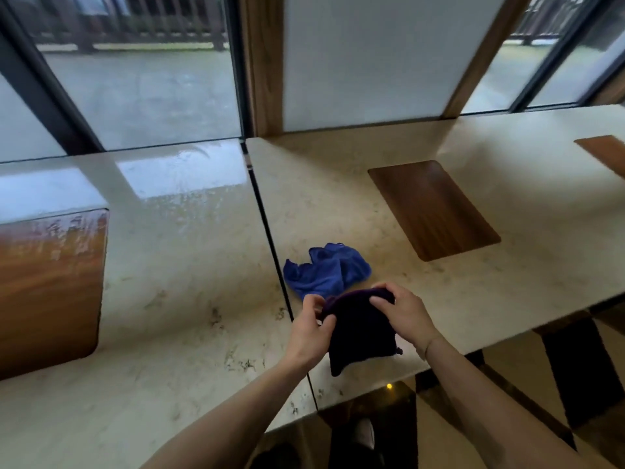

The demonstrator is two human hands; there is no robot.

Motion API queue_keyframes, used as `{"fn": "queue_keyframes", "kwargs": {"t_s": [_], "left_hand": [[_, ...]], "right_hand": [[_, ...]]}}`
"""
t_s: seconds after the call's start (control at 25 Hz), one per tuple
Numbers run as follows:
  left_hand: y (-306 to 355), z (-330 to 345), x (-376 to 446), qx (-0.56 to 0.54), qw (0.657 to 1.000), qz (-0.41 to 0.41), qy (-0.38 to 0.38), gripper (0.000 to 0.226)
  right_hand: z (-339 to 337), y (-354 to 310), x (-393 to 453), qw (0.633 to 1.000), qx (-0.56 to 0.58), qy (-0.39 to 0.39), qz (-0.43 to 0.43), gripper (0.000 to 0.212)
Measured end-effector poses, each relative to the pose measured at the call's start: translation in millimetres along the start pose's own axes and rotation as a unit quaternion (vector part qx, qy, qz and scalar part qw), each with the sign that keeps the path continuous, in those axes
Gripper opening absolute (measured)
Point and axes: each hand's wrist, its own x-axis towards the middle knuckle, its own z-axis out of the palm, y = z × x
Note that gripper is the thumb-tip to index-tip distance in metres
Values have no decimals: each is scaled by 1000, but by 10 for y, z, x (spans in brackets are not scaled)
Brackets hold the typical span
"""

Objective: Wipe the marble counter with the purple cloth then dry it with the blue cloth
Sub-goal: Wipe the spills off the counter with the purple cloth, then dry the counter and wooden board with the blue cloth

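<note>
A dark purple cloth (360, 328) hangs folded between both my hands, just above the near edge of the marble counter (189, 299). My left hand (311, 328) pinches its left upper edge. My right hand (402, 314) grips its top right edge from above. A crumpled blue cloth (326, 270) lies on the counter just beyond my hands, beside a dark seam that splits the counter into two slabs.
Wooden inlay panels sit in the counter at the left (47, 292), the middle right (433, 209) and the far right (605, 154). Windows and a wooden post (267, 62) line the counter's back edge. Below the front edge is a dark patterned floor (473, 418).
</note>
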Motion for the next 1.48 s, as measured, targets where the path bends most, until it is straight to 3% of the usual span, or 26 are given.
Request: {"fn": "queue_keyframes", "kwargs": {"t_s": [0.2,0.52,0.76,0.96,1.08,1.28,1.4,1.48], "left_hand": [[-6,219,22,-49,994,-82,53,17],[-87,591,-66,-14,982,-154,107,12],[-216,607,-19,44,984,-125,118,15],[-348,566,52,192,970,-77,126,14],[-301,431,150,241,955,-79,152,31],[-98,109,537,216,950,-25,226,59],[2,-76,811,229,945,-31,230,68],[70,-116,921,281,942,-26,181,74]], "right_hand": [[-78,125,368,995,-18,-95,-13,11],[-123,495,594,976,-55,-210,-24,15],[25,644,653,978,-77,-190,-50,14],[83,709,676,962,-197,-152,-115,22],[34,650,781,961,-209,-143,-109,38],[-10,340,1271,983,-138,-74,-92,81],[50,153,1551,984,-79,-147,-67,87],[118,98,1651,978,-48,-196,-46,79]]}}
